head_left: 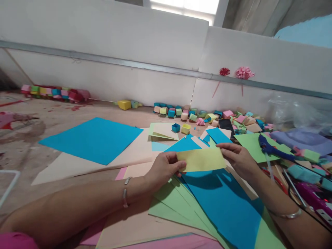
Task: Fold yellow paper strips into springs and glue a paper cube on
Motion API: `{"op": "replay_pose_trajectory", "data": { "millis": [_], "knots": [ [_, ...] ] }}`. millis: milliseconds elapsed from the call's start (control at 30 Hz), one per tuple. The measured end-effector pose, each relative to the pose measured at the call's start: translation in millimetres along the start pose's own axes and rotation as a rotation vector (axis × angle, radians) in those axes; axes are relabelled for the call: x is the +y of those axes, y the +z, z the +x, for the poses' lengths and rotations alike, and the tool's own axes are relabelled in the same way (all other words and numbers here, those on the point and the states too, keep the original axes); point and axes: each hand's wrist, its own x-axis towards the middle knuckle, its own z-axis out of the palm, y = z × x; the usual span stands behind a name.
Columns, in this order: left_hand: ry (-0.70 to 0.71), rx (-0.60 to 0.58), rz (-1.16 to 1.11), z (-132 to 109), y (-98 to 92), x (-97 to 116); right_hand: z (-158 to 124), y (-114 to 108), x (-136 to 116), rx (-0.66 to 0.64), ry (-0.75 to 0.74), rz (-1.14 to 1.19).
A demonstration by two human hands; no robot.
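Note:
A yellow strip of folded paper (202, 159) is held between both hands, above a fan of sheets. My left hand (164, 168) pinches its left end with thumb and fingers closed. My right hand (237, 156) grips its right end the same way. Under the strip lie a large blue sheet (228, 204) and several green sheets (171, 200) spread on the floor. Each wrist wears a thin metal bangle.
A big blue square sheet (93, 139) lies to the left on cream paper. Small folded paper boxes (181, 112) line the white wall. A phone (226, 125), a blue glue gun (272, 148) and paper scraps crowd the right side. Two paper flowers (243, 72) hang on the wall.

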Motion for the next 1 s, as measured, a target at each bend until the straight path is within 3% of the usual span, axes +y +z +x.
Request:
{"op": "replay_pose_trajectory", "data": {
  "millis": [233,400,633,767,1000],
  "knots": [
    [-0.029,0.005,0.053,5,-3.3,-1,-8,4,-6,-0.115,0.004,-0.145],
    [-0.061,0.010,0.115,5,-4.2,2,-7,2,-3,-0.171,0.005,-0.049],
    [-0.032,0.023,0.146,5,-5.7,5,-6,9,-8,-0.116,-0.038,-0.329],
    [0.013,0.049,0.143,12,-9.4,3,-6,17,-8,-0.084,0.002,-0.357],
    [0.074,0.012,0.237,16,-15.1,7,-10,21,-12,-0.038,-0.064,-0.327]
  ]
}}
